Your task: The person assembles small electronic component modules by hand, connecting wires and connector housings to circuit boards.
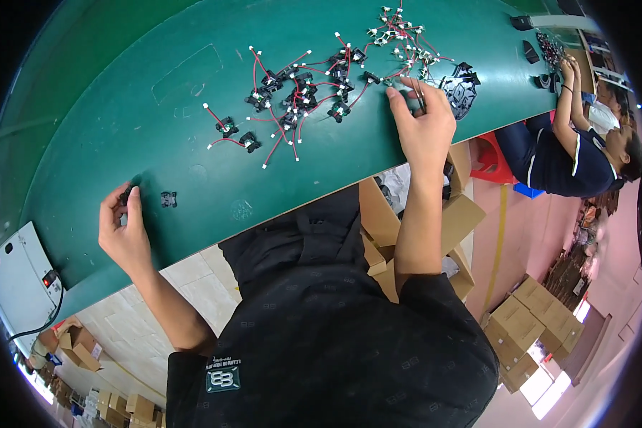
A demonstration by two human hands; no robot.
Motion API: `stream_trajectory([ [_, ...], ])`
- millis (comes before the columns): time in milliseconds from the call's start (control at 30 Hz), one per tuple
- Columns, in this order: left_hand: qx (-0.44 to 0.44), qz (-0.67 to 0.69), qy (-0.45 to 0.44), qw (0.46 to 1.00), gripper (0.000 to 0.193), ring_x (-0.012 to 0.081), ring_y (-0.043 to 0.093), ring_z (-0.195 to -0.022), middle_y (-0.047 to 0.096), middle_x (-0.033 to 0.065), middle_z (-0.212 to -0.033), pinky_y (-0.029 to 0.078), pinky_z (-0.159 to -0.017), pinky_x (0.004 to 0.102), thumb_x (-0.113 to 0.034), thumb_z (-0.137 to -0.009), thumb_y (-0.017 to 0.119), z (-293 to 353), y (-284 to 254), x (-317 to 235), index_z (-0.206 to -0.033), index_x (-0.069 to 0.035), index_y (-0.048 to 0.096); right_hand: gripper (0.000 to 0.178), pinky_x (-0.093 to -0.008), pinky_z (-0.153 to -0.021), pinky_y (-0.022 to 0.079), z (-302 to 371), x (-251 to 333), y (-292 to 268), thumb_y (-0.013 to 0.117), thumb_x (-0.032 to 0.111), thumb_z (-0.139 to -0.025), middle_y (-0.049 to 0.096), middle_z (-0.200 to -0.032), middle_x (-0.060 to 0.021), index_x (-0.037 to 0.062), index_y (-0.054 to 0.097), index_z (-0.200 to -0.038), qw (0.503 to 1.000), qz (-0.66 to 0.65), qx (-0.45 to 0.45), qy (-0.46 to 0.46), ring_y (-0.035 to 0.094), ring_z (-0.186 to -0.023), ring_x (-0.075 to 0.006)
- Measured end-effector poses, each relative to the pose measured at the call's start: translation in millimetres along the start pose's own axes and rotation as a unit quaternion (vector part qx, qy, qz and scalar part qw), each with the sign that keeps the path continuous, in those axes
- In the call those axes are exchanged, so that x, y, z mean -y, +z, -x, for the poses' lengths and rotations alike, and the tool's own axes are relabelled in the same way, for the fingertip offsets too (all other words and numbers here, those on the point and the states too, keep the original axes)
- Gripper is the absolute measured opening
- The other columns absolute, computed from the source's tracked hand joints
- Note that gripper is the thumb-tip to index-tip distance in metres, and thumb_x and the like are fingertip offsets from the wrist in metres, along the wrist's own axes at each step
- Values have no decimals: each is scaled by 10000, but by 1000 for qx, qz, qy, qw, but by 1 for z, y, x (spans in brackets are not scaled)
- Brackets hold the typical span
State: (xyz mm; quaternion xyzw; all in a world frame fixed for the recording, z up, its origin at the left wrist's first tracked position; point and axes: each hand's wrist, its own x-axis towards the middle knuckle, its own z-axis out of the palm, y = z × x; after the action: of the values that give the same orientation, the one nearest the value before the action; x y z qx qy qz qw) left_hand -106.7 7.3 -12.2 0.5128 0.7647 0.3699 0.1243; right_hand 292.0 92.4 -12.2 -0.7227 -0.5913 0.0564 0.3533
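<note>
At the left of the green table (121,128), my left hand (125,232) is closed on a small black plastic part (127,194). A similar loose black part (169,199) lies just to its right. My right hand (426,125) is closed, with metal tweezers (419,96) between its fingers. By its thumb and index fingertips is a small green circuit board (389,82); whether they grip it I cannot tell. Left of that hand spread several black parts with boards and red wires (303,93). Beyond it is a pile of bare wired boards (396,32).
Flat black pieces (461,91) lie right of my right hand. Below the table edge stands an open cardboard box (381,214). A co-worker (571,157) sits at the right by a red stool (488,160). A white case (21,278) with a cable is at the far left.
</note>
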Motion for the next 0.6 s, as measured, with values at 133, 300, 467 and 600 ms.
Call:
stream_trajectory([
  [133, -6, 131, -19, 991, 188, 58, 553, -672, 644, 46, -829, 440, -603, 176, 5, -855, 655, 7, 0, -11, -1042, 26, 650, 159, -318, -638, 511, -3, -6, 3, 740, 198, -772, 663, -858, -98, 77, 725, -875, 1000, 14, 19, -17, 645, -698, -217],
  [300, 149, 342, -49, 926, 298, 122, 634, -673, 681, 182, -925, 535, -609, 233, 68, -845, 606, 36, 10, -47, -1142, 52, 617, 115, -226, -504, 427, 6, 12, -12, 707, 124, -815, 705, -759, -69, 33, 703, -886, 995, -35, 55, 77, 540, -502, -71],
  [467, 281, 486, -79, 824, 292, 226, 692, -877, 660, 241, -1050, 578, -754, 287, 102, -865, 547, 56, 33, -80, -1154, 103, 586, 131, -148, -472, 321, 28, 26, -27, 725, 43, -811, 673, -753, 0, -22, 672, -912, 940, -309, 76, 121, 446, -564, 30],
  [600, 312, 515, -148, 784, 300, 236, 685, -918, 653, 237, -1075, 578, -777, 288, 78, -898, 524, 62, 42, -104, -1195, 94, 564, 143, -166, -471, 320, 44, 61, -39, 756, -27, -752, 685, -773, -22, 11, 685, -870, 993, -99, 25, -52, 460, -570, -10],
])
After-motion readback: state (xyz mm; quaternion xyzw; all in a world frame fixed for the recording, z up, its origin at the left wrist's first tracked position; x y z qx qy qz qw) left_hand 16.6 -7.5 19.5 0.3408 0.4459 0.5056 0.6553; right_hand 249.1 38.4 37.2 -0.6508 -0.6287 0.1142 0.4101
